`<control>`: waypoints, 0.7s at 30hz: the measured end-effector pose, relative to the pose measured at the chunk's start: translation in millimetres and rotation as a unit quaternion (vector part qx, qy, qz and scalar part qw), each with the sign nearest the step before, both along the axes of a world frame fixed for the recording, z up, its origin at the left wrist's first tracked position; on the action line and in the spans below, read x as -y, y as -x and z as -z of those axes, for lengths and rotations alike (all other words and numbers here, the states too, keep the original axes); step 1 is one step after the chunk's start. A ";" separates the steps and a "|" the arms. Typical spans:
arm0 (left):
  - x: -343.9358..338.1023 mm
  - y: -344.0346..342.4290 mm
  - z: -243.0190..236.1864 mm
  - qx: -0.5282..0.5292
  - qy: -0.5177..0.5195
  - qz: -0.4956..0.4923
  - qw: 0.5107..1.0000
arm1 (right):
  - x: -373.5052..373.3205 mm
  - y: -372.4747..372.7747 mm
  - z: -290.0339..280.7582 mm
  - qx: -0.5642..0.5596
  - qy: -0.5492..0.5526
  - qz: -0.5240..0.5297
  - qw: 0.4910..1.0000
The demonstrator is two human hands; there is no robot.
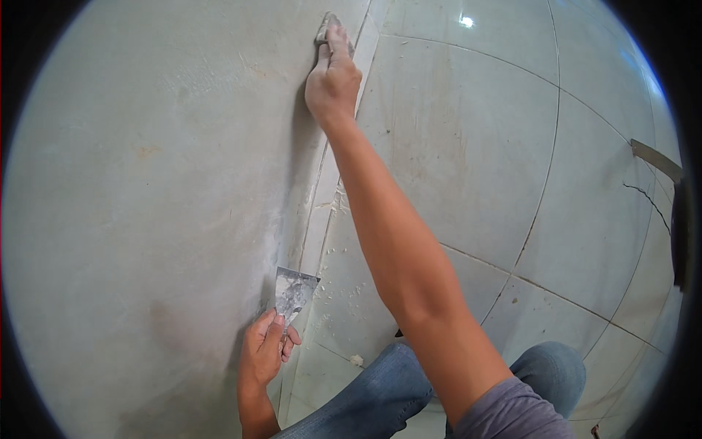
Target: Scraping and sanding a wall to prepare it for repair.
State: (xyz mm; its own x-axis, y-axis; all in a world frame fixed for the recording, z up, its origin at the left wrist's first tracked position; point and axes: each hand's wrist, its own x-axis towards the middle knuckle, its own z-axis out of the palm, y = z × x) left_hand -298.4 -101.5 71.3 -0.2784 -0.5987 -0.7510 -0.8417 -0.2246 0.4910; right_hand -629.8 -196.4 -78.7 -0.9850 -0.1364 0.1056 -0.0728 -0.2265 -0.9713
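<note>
My left hand (265,344) is closed round the handle of a putty knife (295,294), low beside the wall. Its flared metal blade is smeared with whitish putty, and the blade's edge is by the ledge where wall and floor meet. My right hand (333,82) reaches far ahead along the same ledge (316,227). Its fingers are closed on a small greyish thing (324,29), mostly hidden by the fingers, whose kind I cannot make out. It lies against the bottom of the wall.
A plain pale wall (146,183) with smudges and patches fills the left side. Large glossy tiles (461,146) cover the floor at right, with crumbs (356,361) near the ledge. My bent knees (552,373) are below. A curved blade-like piece (656,157) shows at the right edge.
</note>
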 end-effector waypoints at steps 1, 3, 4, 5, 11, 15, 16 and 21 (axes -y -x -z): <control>-1.1 3.9 -2.3 -0.002 -0.007 0.000 1.000 | -2.0 -5.7 0.0 0.000 0.005 0.001 1.000; -3.7 6.8 -4.8 0.004 0.005 -0.003 1.000 | -13.0 -52.2 -1.2 -0.038 0.039 -0.058 0.997; -1.1 8.0 -7.1 0.009 0.011 -0.003 1.000 | -23.9 -91.5 -13.5 -0.053 0.066 -0.088 0.993; -0.3 10.2 -6.1 0.003 0.014 0.004 1.000 | -38.6 -124.3 -27.8 -0.073 0.087 -0.113 0.987; -4.8 29.7 -18.6 0.054 -0.007 0.015 0.998 | -1.9 -51.4 -39.6 -0.076 0.060 0.018 0.995; -1.9 34.0 -22.1 0.048 -0.025 0.057 0.997 | 12.1 59.1 -11.9 0.050 0.007 0.036 0.998; -1.9 33.0 -19.0 0.049 -0.024 0.038 0.998 | 10.1 53.7 -5.7 0.050 -0.005 0.019 0.999; -2.8 25.9 -16.0 0.057 -0.011 0.008 0.998 | -29.0 -107.5 -21.6 -0.012 0.036 -0.091 0.995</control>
